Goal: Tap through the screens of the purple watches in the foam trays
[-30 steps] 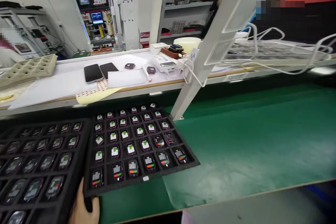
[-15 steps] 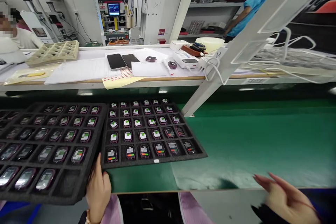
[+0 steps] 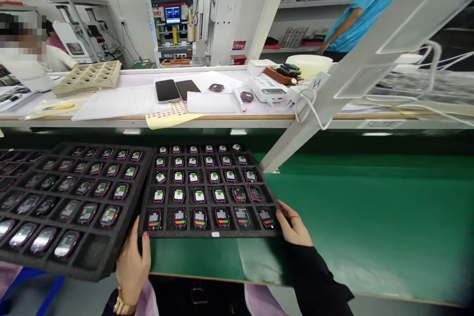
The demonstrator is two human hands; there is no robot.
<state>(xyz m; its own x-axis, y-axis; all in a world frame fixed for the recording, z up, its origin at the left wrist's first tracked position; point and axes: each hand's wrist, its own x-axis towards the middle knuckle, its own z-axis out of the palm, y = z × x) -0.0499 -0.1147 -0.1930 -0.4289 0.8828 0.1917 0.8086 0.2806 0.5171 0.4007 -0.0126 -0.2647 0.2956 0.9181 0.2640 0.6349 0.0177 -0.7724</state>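
A black foam tray [image 3: 207, 233] lies on the green bench, its compartments filled with rows of smartwatch bodies [image 3: 200, 217] without straps, screens lit or dark. My right hand [image 3: 296, 227] grips its near right corner, fingers along the side and thumb at the front. At its near left corner is my left hand [image 3: 133, 259], thumb against the front edge and fingers partly hidden between two trays. Left of it, a second foam tray [image 3: 105, 256] sits tilted with more watch bodies and one vacant compartment at its near right corner.
Green bench surface [image 3: 370, 227] extends to the right. A slanted white post [image 3: 296, 126] stands behind the tray. The shelf above bears phones [image 3: 167, 91], papers, a beige moulded tray [image 3: 89, 78] and cables. Two people are beyond, one in a blue top [image 3: 355, 15].
My right hand has come in from the far right and taken hold of the right tray's corner. My left thumb has shifted onto that tray's front edge. The view has turned slightly left.
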